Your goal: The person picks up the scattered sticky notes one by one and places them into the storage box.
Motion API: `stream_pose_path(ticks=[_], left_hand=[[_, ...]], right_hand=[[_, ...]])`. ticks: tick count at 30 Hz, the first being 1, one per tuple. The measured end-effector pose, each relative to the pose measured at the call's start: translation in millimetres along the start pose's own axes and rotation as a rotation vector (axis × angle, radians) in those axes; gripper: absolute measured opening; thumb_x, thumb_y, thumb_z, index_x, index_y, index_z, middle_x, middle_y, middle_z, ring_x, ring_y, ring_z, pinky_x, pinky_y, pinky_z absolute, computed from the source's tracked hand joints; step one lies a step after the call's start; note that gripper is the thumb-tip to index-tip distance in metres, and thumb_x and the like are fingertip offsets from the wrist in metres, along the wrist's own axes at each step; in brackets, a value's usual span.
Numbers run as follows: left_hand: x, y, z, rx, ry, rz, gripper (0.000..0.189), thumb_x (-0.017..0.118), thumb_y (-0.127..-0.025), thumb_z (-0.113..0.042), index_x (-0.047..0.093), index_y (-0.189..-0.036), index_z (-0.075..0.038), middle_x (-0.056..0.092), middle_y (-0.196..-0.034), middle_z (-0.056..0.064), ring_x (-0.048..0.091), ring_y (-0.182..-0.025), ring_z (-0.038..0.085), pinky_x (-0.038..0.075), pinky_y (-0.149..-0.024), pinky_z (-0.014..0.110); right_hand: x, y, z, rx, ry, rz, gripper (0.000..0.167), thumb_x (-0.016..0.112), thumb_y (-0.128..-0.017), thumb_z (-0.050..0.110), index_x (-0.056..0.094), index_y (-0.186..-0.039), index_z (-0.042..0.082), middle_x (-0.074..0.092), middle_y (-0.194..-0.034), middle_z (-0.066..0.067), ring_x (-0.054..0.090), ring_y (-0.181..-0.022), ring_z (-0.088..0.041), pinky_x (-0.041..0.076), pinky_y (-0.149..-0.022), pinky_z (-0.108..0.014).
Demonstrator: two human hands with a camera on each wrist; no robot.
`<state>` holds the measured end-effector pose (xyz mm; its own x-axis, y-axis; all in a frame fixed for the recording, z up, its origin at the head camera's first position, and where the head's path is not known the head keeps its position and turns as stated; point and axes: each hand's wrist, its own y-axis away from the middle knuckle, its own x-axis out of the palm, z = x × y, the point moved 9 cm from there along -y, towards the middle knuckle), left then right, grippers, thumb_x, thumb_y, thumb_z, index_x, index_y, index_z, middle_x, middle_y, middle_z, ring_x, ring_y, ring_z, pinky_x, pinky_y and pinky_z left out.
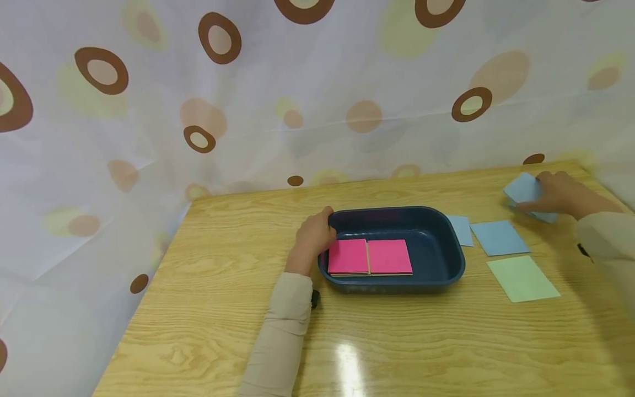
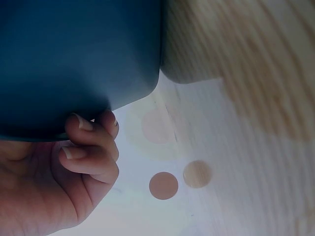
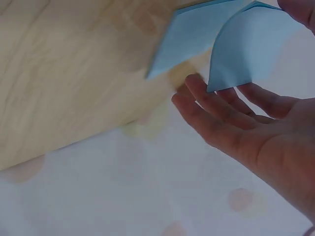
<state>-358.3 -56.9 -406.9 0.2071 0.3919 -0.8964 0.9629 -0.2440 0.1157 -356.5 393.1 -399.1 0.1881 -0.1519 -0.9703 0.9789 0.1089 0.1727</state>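
At the left end of a dark blue plastic tray [image 1: 431, 256], my left hand [image 1: 315, 234] grips the rim; in the left wrist view its fingers [image 2: 91, 164] curl at the tray's edge. Two stacks of paper squares topped in pink [image 1: 348, 256] lie side by side in the tray. At the far right, my right hand [image 1: 559, 193] pinches a light blue paper square [image 1: 522, 187], which bends between thumb and fingers in the right wrist view. Beneath it, another blue paper square [image 3: 194, 37] shows close to the table.
Right of the tray lie a blue paper square [image 1: 500, 238], a pale green one [image 1: 523, 279] and a blue one [image 1: 462, 230] partly hidden by the tray's rim. A patterned curtain [image 1: 317, 110] hangs behind the wooden table [image 1: 223, 309].
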Motion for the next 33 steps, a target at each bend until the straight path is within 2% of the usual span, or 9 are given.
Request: stream_pose_path(ticks=[6,10,15,20,25,33], left_hand=[[-0.2,-0.1,0.9,0.012,-0.02,-0.009,0.047,0.052,-0.093,-0.011,0.045,-0.14,-0.012,0.063,-0.086,0.011,0.051,-0.064,0.022,0.04,-0.054,0.032],[-0.9,-0.8,1.9,0.005,-0.019,-0.015,0.047,0.053,-0.093,-0.011,0.046,-0.14,-0.013,0.064,-0.089,0.012,0.052,-0.066,0.022,0.041,-0.056,0.033],[-0.3,-0.8,1.5,0.006,-0.018,-0.01,0.047,0.053,-0.093,-0.011,0.046,-0.139,-0.013,0.065,-0.092,0.012,0.053,-0.067,0.022,0.041,-0.056,0.033],[-0.2,-0.1,0.8,0.005,-0.008,-0.003,0.048,0.052,-0.093,-0.011,0.045,-0.14,-0.013,0.065,-0.091,0.012,0.052,-0.065,0.022,0.04,-0.055,0.033],[-1.3,0.7,-0.1,0.008,-0.001,-0.007,0.047,0.052,-0.093,-0.011,0.046,-0.139,-0.012,0.066,-0.096,0.014,0.053,-0.066,0.023,0.041,-0.055,0.033],[-0.8,0.3,0.7,0.004,-0.001,-0.003,0.046,0.052,-0.093,-0.01,0.046,-0.138,-0.013,0.066,-0.099,0.014,0.054,-0.067,0.023,0.042,-0.056,0.034]], right_hand=[[-26.8,-0.3,52.2,-0.076,-0.085,-0.086,0.088,0.072,-0.083,0.032,0.029,-0.129,-0.029,0.038,-0.122,-0.05,0.042,-0.109,-0.06,0.038,-0.087,-0.064],[-44.7,2.2,95.4,-0.13,-0.144,-0.126,0.087,0.074,-0.081,0.034,0.033,-0.132,-0.024,0.037,-0.126,-0.043,0.037,-0.114,-0.053,0.037,-0.089,-0.064],[-55.6,10.3,146.2,-0.206,-0.16,-0.139,0.087,0.078,-0.079,0.033,0.036,-0.135,-0.018,0.037,-0.127,-0.036,0.044,-0.11,-0.048,0.042,-0.086,-0.061],[-60.9,21.3,196.1,-0.32,-0.142,-0.144,0.085,0.082,-0.075,0.031,0.041,-0.134,-0.015,0.044,-0.123,-0.03,0.053,-0.102,-0.041,0.047,-0.083,-0.055],[-52.7,30.4,240.2,-0.436,-0.112,-0.083,0.084,0.083,-0.073,0.034,0.045,-0.133,-0.012,0.049,-0.121,-0.024,0.053,-0.102,-0.034,0.047,-0.084,-0.05],[-17.2,31.7,283.7,-0.494,-0.068,0.089,0.078,0.082,-0.073,0.033,0.049,-0.13,-0.008,0.052,-0.119,-0.017,0.051,-0.1,-0.028,0.046,-0.084,-0.045]])
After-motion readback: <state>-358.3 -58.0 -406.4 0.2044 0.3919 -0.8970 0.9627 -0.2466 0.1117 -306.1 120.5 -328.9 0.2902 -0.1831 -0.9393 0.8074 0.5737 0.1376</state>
